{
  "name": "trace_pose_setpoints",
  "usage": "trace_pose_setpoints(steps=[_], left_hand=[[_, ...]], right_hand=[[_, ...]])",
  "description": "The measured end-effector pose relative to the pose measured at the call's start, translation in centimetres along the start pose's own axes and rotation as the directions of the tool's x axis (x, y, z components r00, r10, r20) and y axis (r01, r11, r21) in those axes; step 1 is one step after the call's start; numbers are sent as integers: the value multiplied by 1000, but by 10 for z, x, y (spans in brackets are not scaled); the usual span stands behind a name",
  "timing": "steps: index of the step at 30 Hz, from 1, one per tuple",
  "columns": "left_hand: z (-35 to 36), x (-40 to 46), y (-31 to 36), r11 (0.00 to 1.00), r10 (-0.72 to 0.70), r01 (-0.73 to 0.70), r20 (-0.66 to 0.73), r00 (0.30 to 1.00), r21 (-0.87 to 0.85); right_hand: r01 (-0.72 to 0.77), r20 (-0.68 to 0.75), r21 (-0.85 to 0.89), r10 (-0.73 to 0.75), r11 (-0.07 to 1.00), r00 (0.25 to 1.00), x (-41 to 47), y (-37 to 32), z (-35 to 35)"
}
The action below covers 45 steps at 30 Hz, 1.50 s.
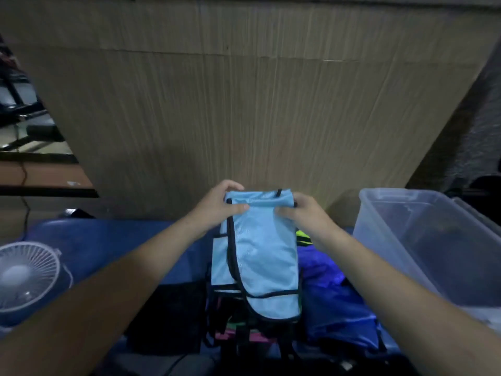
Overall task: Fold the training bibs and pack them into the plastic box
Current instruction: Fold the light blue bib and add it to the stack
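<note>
Light-blue mesh training bib (pixel 257 256) with black trim, held up at scene centre, partly folded, top edge rolled over. Left hand (pixel 219 206) pinches top left corner; right hand (pixel 301 213) pinches top right. Below it, heap of more bibs (pixel 333 294): one dark blue, one neon yellow-green, pink one at near edge; exact count hidden. Clear plastic box (pixel 423 240) at right, seemingly no bibs packed yet. Judgement: early stage, fold unfinished, packing all left. One white desk fan (pixel 27 275) near left, cardboard sheet (pixel 244 104) far behind.
</note>
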State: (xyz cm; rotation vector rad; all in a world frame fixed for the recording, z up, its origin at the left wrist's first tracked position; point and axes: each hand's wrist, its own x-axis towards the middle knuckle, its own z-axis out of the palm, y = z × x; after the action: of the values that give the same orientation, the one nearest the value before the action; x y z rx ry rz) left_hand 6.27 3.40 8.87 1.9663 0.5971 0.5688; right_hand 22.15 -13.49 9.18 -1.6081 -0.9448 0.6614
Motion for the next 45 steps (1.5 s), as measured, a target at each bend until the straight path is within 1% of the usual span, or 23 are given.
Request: trace_pose_setpoints(steps=[2,5,7,10,13,16,18,20,23,24,25,27,29,30,31,32,33,34,36,38,40,42,45], left_hand=[[12,20,-23,995,-19,20,-15,1000,95],[23,33,-47,991,-40,41,-12,999,124],[23,31,-52,992,-9,12,-23,1000,128],[20,15,-48,989,82,-81,-3,997,124],[15,-14,-44,951,240,-249,68,968,184],[14,-45,-47,869,396,-432,184,900,242],[15,-65,-53,811,430,-499,266,863,305],[17,-83,-64,769,402,-513,335,852,381],[18,-102,-82,794,202,-419,459,865,440],[18,-105,-84,822,157,-378,468,869,426],[19,-106,-82,854,162,-352,446,880,383],[22,-103,-71,906,247,-334,316,916,259],[25,-92,-64,934,274,-293,116,955,205],[26,-84,-64,947,225,-227,34,974,228],[26,-77,-66,953,139,-130,-14,990,272],[26,-70,-70,945,18,-11,-19,1000,326],[27,-65,-74,922,-105,91,16,994,377],[29,-61,-79,888,-198,151,65,978,434],[30,-56,-85,836,-274,169,130,953,521],[27,-55,-88,840,-277,160,156,948,519],[22,-57,-87,868,-264,153,178,948,472],[18,-62,-87,903,-223,139,167,960,405],[16,-73,-81,949,-144,101,124,982,297]], right_hand=[[-5,-20,-67,4,998,1000,21,22,4],[-6,-53,-192,-4,981,999,38,48,6],[11,-73,-247,-29,969,997,41,58,3],[60,-69,-326,-87,944,994,37,62,-3],[145,18,-358,-148,922,989,15,58,-7],[297,149,-426,-258,855,955,-16,62,-10],[374,253,-457,-285,807,924,-35,69,-11],[413,344,-499,-263,762,901,-55,78,-11],[420,438,-589,-164,690,884,-77,92,-11],[420,443,-612,-150,670,884,-80,94,-11],[411,428,-622,-150,667,891,-81,93,-11],[368,334,-596,-197,714,922,-76,85,-10],[302,159,-553,-258,776,953,-66,77,-8],[244,73,-553,-246,797,967,-59,75,-7],[169,21,-572,-192,802,981,-53,74,-7],[89,9,-609,-106,788,994,-47,74,-7],[26,24,-645,-14,764,1000,-43,75,-6],[-19,50,-667,70,745,996,-39,76,-6],[-54,100,-676,165,735,981,-34,80,-5],[-52,127,-682,188,730,974,-30,83,-5],[-32,144,-662,169,748,975,-27,85,-6],[-7,159,-625,136,781,978,-30,84,-6],[23,165,-511,71,859,984,-42,79,-3]])
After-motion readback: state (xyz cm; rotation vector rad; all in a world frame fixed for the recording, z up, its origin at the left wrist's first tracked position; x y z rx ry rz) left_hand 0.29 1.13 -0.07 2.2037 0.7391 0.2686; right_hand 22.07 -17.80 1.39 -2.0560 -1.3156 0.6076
